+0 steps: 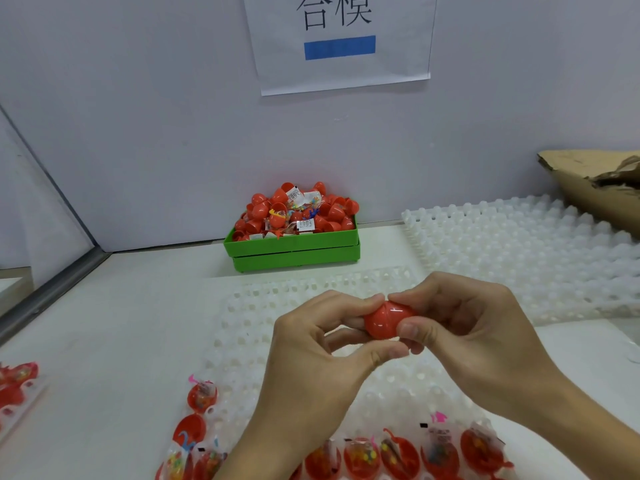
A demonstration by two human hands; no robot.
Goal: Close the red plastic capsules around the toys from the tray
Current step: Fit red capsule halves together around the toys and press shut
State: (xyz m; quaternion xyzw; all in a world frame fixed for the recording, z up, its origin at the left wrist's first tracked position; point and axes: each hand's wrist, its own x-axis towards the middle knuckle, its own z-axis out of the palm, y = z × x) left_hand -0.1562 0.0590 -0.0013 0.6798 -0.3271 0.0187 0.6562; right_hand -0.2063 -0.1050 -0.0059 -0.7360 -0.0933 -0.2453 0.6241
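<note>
Capsule [389, 320], red plastic, egg-shaped, is held mid-air between both hands above the white dimpled tray [277, 299]. My left hand [322, 355] pinches its left end with thumb and fingertips curled around it; my right hand [464, 327] grips the right end the same way, thumb in front, fingers behind. Both hands closed on it, nothing else in either.

Handling guess: light, thin hard shell, glossy so a bit slippery, likely flexes if squeezed near the seam. Best hold is on the two domed ends, pushing them together along the long axis, keeping the fingers off the seam line so the halves can snap.

Looks: smooth shiny red, highlight on top, a seam ring visible around the middle. Halves look joined or nearly so; can't tell if fully clicked. Toy inside not visible.

Near edge of the tray holds open red capsule halves with bagged toys [360, 457] waiting, so plenty left to do. Green bin [294, 244] at the back wall is heaped with red capsules and toy packets. More white trays [519, 244] to the right, torn cardboard [595, 181] behind them, a paper sign [339, 46] on the wall.
</note>
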